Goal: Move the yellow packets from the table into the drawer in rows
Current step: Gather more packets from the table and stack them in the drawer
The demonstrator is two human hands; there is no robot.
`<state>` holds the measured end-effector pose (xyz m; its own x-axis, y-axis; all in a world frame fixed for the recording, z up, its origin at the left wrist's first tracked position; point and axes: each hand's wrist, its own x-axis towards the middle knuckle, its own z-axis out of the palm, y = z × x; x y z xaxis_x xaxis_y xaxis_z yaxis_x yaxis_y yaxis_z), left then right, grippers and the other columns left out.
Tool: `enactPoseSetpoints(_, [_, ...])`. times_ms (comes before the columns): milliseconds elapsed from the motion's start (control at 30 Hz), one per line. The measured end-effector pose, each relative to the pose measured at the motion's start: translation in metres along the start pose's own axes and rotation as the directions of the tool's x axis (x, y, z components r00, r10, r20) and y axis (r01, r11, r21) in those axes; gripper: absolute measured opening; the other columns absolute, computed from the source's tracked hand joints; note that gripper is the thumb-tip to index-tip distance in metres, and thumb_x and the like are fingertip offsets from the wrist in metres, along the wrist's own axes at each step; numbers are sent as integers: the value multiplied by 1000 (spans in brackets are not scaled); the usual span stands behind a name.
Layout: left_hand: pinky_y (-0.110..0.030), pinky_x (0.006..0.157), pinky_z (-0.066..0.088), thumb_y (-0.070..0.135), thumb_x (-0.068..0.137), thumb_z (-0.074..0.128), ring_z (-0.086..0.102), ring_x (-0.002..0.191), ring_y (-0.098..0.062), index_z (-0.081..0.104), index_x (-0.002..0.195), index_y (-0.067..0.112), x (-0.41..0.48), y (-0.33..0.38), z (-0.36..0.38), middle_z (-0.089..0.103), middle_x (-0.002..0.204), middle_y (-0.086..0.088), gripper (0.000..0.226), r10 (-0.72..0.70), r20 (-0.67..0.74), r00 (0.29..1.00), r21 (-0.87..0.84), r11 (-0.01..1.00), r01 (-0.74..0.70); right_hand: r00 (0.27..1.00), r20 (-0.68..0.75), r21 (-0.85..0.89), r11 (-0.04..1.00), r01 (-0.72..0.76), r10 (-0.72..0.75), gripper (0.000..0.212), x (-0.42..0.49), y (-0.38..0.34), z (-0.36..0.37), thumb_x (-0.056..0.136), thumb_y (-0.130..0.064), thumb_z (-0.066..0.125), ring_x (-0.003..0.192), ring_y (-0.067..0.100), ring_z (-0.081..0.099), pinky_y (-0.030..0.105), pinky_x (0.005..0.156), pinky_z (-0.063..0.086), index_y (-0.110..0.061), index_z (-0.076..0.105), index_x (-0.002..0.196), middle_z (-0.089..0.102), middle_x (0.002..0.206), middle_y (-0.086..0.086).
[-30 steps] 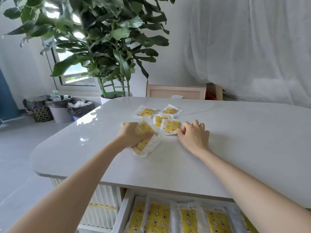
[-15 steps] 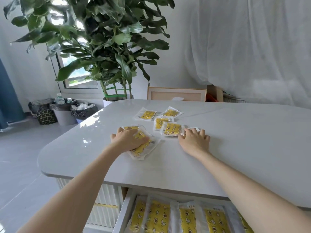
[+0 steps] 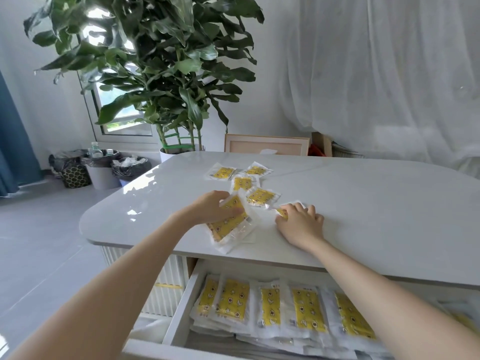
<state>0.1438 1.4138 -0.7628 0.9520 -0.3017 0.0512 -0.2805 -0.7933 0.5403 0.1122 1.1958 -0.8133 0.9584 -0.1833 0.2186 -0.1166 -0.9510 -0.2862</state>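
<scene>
Left hand [image 3: 211, 207]: fingers curling round yellow packet stack [image 3: 230, 227]. Right hand [image 3: 298, 226]: fingers pinching single packet [image 3: 282, 212] against surface [image 3: 376, 203]. Loose packets [image 3: 261, 196] lying just beyond fingers.

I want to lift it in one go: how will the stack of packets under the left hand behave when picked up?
The stack of packets probably fans apart: its clear edges already splay unevenly beneath the left hand. Thin plastic looks floppy and light, and likely slides easily on the glossy table.
</scene>
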Motion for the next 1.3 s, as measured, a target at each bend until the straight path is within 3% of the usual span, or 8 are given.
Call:
enactPoseSetpoints(100, [-27,71,53,50,83,62,59,86,-18,56,111,19,-6,1,4,59,107,-2,42,-17,-9,1000,-126,992,15,1000,18,17,1000,21,-21,43,-15,7,-6,95,-41,31,133,25,26,39,104,21,-32,46,133,40,144,-7])
enactPoseSetpoints(267, [-39,111,31,71,75,52,31,137,-22,37,143,22,-7,-8,9,37,146,3,85,-24,176,984,233,972,-18,998,45,31,999,42,-43,44,-28,17,-11,94,-44,31,133,26,25,40,107,20,-35,44,135,39,146,-8])
enactPoseSetpoints(433, [-36,108,36,64,78,57,43,129,-20,43,137,22,-7,-1,11,41,144,3,74,-38,269,962,255,966,-33,996,67,46,998,53,-56,46,-33,21,-14,95,-45,30,132,25,25,38,108,19,-35,41,138,37,148,-10])
enactPoseSetpoints(533, [-36,95,44,58,75,67,52,113,-22,53,92,23,-6,7,15,50,128,0,41,-34,254,967,170,985,-10,996,72,71,997,40,-45,46,-35,20,-16,95,-45,29,133,25,25,38,108,19,-36,42,139,36,149,-11])
enactPoseSetpoints(767, [-23,59,34,45,72,77,41,67,-14,34,72,18,-10,29,30,43,79,3,50,-55,205,977,-34,997,64,990,128,167,983,-80,59,40,-38,21,-24,95,-46,29,133,32,25,38,109,20,-49,51,129,31,152,0])
enactPoseSetpoints(967, [-24,67,43,43,76,74,48,93,-19,43,104,15,-19,32,33,44,109,-1,50,-68,118,991,-103,991,81,954,211,337,901,-274,211,41,-39,29,-41,81,-39,60,119,26,40,35,100,34,-40,46,119,52,129,-3])
enactPoseSetpoints(1133, [-24,55,50,32,76,76,57,76,-16,35,114,25,-33,37,39,52,114,-10,56,-47,48,998,-281,958,59,933,203,489,795,-359,297,60,-49,39,-43,73,-37,76,112,27,50,39,96,43,-28,34,114,56,118,1])
enactPoseSetpoints(1300, [-34,83,50,33,73,78,56,113,-31,13,148,26,-46,38,36,51,131,-9,99,-56,-13,998,-305,951,49,950,182,612,727,-311,253,79,-70,40,-53,73,-26,81,101,23,52,30,69,49,-21,27,130,45,115,2])
